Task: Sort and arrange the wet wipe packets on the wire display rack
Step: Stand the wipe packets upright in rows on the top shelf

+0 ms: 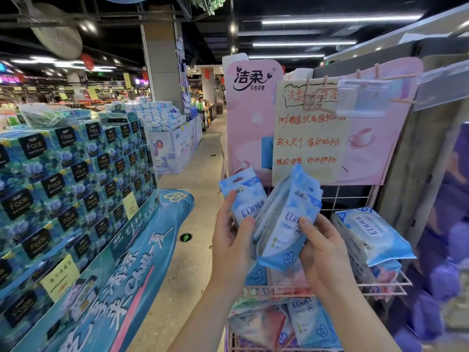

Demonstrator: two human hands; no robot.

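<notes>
The person is standing close in front of the pink wire rack [396,285], holding wet wipe packets in both hands above its upper shelf. The left hand [233,240] is gripping a single packet [243,199], thumb across its front and fingers curled behind. The right hand [322,252] is clamping a bundle of packets [284,232] of the same blue-and-white design, thumb pressing on the front one.

Both lots are standing with their long axes roughly upright. The single packet is tipping its top a little to the left and the bundle is leaning a little to the right, so the two are fanning apart at the top and almost touching lower down.

The shelf is lying just below and beyond the hands. Large packs [368,232] are filling its right side, nearest the right hand, while the part under the bundle is hidden. More small packets [309,323] are lying loose in the basket below. Placing looks like a short drop forward and down, the right hand being the closer one.
</notes>
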